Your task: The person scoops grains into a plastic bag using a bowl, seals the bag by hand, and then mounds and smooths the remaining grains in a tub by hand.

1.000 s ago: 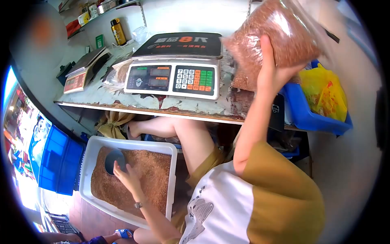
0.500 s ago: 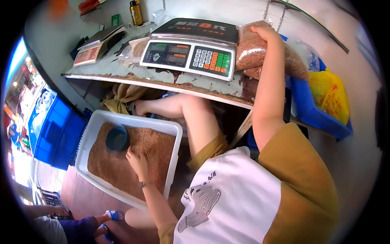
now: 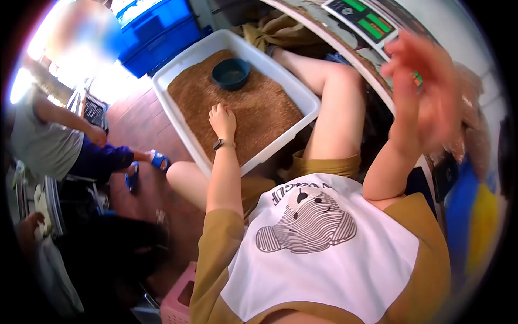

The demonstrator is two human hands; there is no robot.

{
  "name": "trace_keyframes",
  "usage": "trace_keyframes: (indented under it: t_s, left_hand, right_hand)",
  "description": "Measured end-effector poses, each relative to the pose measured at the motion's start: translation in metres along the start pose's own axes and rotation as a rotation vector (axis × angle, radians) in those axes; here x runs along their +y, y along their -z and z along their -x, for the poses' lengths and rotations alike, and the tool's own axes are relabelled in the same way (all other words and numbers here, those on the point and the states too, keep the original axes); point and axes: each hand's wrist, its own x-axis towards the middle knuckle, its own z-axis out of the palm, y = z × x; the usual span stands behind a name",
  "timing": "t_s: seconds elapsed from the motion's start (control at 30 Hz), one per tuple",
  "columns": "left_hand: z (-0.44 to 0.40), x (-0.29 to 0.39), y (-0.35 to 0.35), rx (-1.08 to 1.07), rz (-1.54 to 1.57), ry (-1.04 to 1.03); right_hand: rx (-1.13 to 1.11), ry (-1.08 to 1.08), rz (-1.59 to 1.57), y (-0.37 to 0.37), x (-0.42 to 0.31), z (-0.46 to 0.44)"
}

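Note:
My left hand, with a dark watch on its wrist, rests on the reddish-brown grain in a white tub. Its fingers lie loosely on the grain, and no held object shows. Beyond the fingertips, a dark teal bowl sits in the grain, apart from the hand. My right hand is raised near the scale, blurred, with its fingers apart and loosely bent; I see nothing in it. Behind it are clear bags of brown grain, partly hidden by the hand.
Blue crates stand past the tub's far left corner. A seated person in blue sandals is at the left. A pink plastic basket is near the bottom. The bench edge runs above my knee, beside a tan sack.
My right hand has let go of the grain bag and lifted off it toward the camera. My left hand has drawn back a little from the bowl. The view has swung down and left.

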Motion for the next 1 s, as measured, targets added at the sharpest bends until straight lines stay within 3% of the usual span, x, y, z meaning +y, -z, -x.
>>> trace_keyframes:
  t_s: [0.1,0.23,0.33,0.43,0.53,0.6,0.63,0.67,0.73,0.8,0.9,1.0]
  left_hand:
    - [0.003,-0.019,0.011,0.075,-0.108,0.077]
    - [-0.001,-0.031,0.026,0.125,-0.183,0.161]
    - [0.004,-0.032,0.033,0.097,-0.198,0.219]
    - [-0.003,-0.020,0.047,0.024,-0.249,0.320]
    - [0.002,-0.031,0.033,0.151,-0.285,0.271]
    - [0.008,-0.028,0.026,0.031,-0.333,0.345]
    - [0.011,-0.031,0.019,0.025,-0.374,0.345]
    - [0.014,-0.034,0.015,0.019,-0.418,0.345]
    - [0.009,-0.033,0.021,-0.087,-0.391,0.379]
    - [0.013,-0.044,0.015,-0.096,-0.386,0.382]
    - [0.009,-0.039,0.016,-0.062,-0.336,0.372]
    - [0.007,-0.045,0.011,-0.040,-0.282,0.351]
  right_hand:
    - [-0.243,0.134,-0.128,-0.011,-0.019,0.019]
    - [-0.347,0.170,-0.285,-0.017,-0.013,0.033]
    - [-0.315,0.129,-0.413,-0.018,0.002,0.043]
    - [-0.102,0.014,-0.603,-0.022,0.015,0.052]
    - [0.271,-0.309,-0.855,-0.058,0.029,0.057]
    - [0.339,-0.694,-1.011,-0.119,0.046,0.063]
    - [0.259,-0.896,-1.073,-0.156,0.057,0.075]
    - [0.034,-1.076,-1.073,-0.197,0.068,0.092]
    - [-0.434,-1.230,-0.953,-0.257,0.083,0.139]
    - [-0.729,-0.901,-0.545,-0.279,0.086,0.183]
    - [-0.889,-0.377,-0.076,-0.272,0.090,0.192]
    - [-1.169,-0.198,0.039,-0.259,0.105,0.197]
